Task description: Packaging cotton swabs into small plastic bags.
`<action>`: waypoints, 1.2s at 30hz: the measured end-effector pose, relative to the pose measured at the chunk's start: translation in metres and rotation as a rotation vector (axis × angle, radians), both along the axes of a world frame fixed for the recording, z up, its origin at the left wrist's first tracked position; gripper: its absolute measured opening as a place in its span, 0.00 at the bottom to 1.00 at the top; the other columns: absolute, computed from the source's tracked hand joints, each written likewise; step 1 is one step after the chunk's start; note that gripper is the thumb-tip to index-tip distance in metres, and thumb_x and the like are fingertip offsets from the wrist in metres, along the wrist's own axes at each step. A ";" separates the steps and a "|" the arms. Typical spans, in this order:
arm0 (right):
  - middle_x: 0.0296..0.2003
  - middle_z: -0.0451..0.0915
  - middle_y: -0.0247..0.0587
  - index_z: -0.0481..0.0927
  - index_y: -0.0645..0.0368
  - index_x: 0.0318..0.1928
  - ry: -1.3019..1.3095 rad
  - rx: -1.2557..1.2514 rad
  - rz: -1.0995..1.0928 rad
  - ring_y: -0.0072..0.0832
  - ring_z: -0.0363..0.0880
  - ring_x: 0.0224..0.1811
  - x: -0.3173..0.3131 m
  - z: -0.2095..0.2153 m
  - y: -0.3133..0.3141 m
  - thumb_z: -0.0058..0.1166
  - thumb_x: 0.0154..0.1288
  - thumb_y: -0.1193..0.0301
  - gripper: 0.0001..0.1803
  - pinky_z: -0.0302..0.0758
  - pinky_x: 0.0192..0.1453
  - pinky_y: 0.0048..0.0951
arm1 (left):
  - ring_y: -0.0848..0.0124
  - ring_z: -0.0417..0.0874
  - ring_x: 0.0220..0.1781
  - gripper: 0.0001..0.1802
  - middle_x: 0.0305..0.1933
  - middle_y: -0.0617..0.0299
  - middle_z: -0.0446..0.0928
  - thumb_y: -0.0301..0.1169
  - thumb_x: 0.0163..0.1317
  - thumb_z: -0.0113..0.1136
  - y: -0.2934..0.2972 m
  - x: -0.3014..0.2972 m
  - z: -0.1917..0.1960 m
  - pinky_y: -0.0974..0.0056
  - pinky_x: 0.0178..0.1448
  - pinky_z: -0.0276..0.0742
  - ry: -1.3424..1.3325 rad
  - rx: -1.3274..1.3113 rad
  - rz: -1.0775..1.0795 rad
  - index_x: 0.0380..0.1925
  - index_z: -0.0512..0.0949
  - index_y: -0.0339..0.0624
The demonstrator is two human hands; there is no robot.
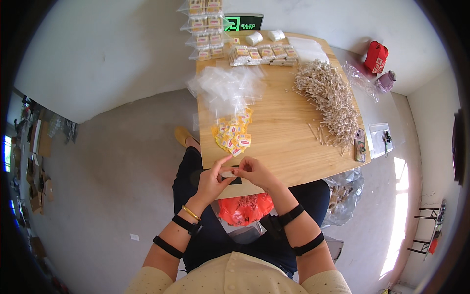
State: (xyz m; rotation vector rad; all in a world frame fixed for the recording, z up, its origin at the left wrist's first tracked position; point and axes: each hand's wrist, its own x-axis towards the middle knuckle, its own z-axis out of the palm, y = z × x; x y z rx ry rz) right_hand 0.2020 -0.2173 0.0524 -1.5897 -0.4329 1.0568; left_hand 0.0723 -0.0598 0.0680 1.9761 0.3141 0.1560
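Note:
At the near edge of the table, my left hand (211,180) and my right hand (253,172) meet with their fingertips pinched together. Between them is a small whitish piece (228,174), too small and too covered by fingers to name. Under my fingers a flat black block (237,181) lies at the table edge. Just beyond my left hand is a heap of small yellow and white printed cards (232,131). Behind the cards lies a loose pile of clear plastic bags (227,88). A big heap of cotton swabs (329,100) spreads along the right side.
Filled swab packs (264,52) line the far edge of the wooden table (274,132), with more packs hanging at the left (198,24). A phone (360,145) sits at the right edge. Below the near edge hangs a red plastic bag (246,209).

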 end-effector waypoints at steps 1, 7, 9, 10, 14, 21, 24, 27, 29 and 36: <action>0.28 0.75 0.26 0.80 0.56 0.39 -0.071 -0.008 0.000 0.17 0.71 0.31 0.000 0.006 0.001 0.73 0.65 0.66 0.13 0.69 0.34 0.24 | 0.76 0.76 0.21 0.41 0.47 0.61 0.90 0.27 0.57 0.76 0.000 0.001 -0.001 0.70 0.29 0.73 0.019 0.018 0.029 0.71 0.70 0.51; 0.37 0.80 0.42 0.83 0.61 0.46 -0.633 0.096 0.052 0.37 0.82 0.42 -0.011 0.025 0.002 0.69 0.60 0.74 0.14 0.78 0.48 0.36 | 0.72 0.86 0.29 0.41 0.46 0.59 0.90 0.27 0.57 0.77 0.007 0.003 0.003 0.69 0.34 0.78 0.039 0.067 0.038 0.71 0.69 0.50; 0.38 0.80 0.46 0.84 0.62 0.45 -0.578 0.068 0.062 0.44 0.82 0.45 -0.010 0.034 -0.003 0.69 0.58 0.76 0.14 0.79 0.51 0.41 | 0.72 0.87 0.31 0.40 0.47 0.58 0.90 0.26 0.58 0.76 0.008 0.002 0.011 0.69 0.36 0.80 0.066 0.083 0.012 0.70 0.69 0.49; 0.38 0.80 0.45 0.84 0.61 0.44 -0.610 0.079 0.070 0.43 0.82 0.45 -0.012 0.044 -0.006 0.68 0.58 0.77 0.13 0.79 0.51 0.40 | 0.74 0.87 0.32 0.38 0.46 0.58 0.90 0.25 0.59 0.75 0.008 0.000 0.017 0.69 0.36 0.79 0.037 -0.011 -0.023 0.70 0.70 0.47; 0.40 0.81 0.46 0.85 0.61 0.43 -0.608 0.147 0.186 0.42 0.82 0.45 -0.018 0.098 -0.019 0.69 0.57 0.78 0.12 0.79 0.52 0.39 | 0.83 0.82 0.33 0.36 0.48 0.62 0.89 0.19 0.59 0.73 0.011 -0.014 0.059 0.73 0.33 0.74 -0.052 -0.492 -0.165 0.68 0.72 0.42; 0.42 0.81 0.44 0.87 0.61 0.48 -0.654 0.218 0.053 0.39 0.83 0.46 -0.048 0.163 -0.037 0.70 0.58 0.79 0.16 0.80 0.52 0.35 | 0.81 0.88 0.45 0.32 0.47 0.61 0.89 0.20 0.59 0.74 0.005 -0.035 0.120 0.75 0.35 0.75 -0.048 -0.040 -0.163 0.64 0.74 0.42; 0.41 0.81 0.43 0.87 0.61 0.50 -0.800 0.212 -0.005 0.39 0.83 0.43 -0.062 0.175 -0.042 0.73 0.56 0.78 0.19 0.80 0.49 0.35 | 0.82 0.87 0.43 0.28 0.47 0.61 0.90 0.20 0.59 0.75 -0.008 -0.043 0.134 0.75 0.35 0.73 -0.209 0.008 -0.096 0.59 0.77 0.41; 0.40 0.81 0.40 0.87 0.58 0.49 -0.905 0.326 -0.026 0.37 0.80 0.40 -0.070 0.185 -0.052 0.74 0.55 0.74 0.19 0.79 0.44 0.36 | 0.79 0.88 0.45 0.27 0.47 0.59 0.90 0.19 0.56 0.75 -0.015 -0.053 0.153 0.76 0.33 0.74 -0.183 -0.246 -0.080 0.56 0.80 0.41; 0.39 0.80 0.39 0.88 0.57 0.48 -0.898 0.403 -0.004 0.36 0.80 0.40 -0.076 0.195 -0.058 0.74 0.55 0.74 0.18 0.79 0.43 0.36 | 0.78 0.86 0.40 0.31 0.47 0.61 0.90 0.22 0.54 0.77 -0.019 -0.058 0.162 0.72 0.44 0.74 -0.174 -0.457 -0.138 0.60 0.79 0.44; 0.39 0.82 0.41 0.88 0.60 0.49 -1.061 0.363 -0.008 0.38 0.81 0.40 -0.089 0.217 -0.066 0.74 0.55 0.76 0.19 0.79 0.45 0.34 | 0.75 0.77 0.36 0.38 0.48 0.69 0.90 0.29 0.52 0.79 -0.035 -0.066 0.199 0.63 0.64 0.59 -0.281 0.285 -0.191 0.66 0.77 0.49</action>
